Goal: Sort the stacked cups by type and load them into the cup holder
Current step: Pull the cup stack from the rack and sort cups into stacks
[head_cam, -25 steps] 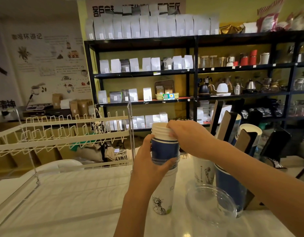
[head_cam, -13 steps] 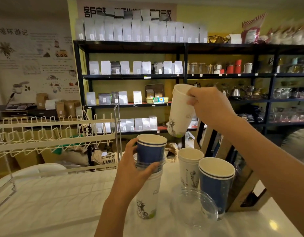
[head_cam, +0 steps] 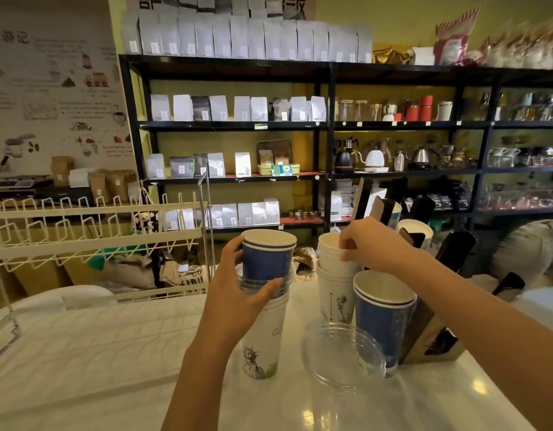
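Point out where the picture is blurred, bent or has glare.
Head view: the far right end of the shelves is smeared; the wide lens bows the shelf posts and the white wire rack; ceiling lights glare on the white counter; both hands, left and right, and the blue cup are fairly sharp.

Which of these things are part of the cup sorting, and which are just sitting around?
Part of the job:
mixed stack in left hand
white cup pile under right hand
blue cup
clear cup
cup holder

Lying about:
wire rack
shelf bags
kettles
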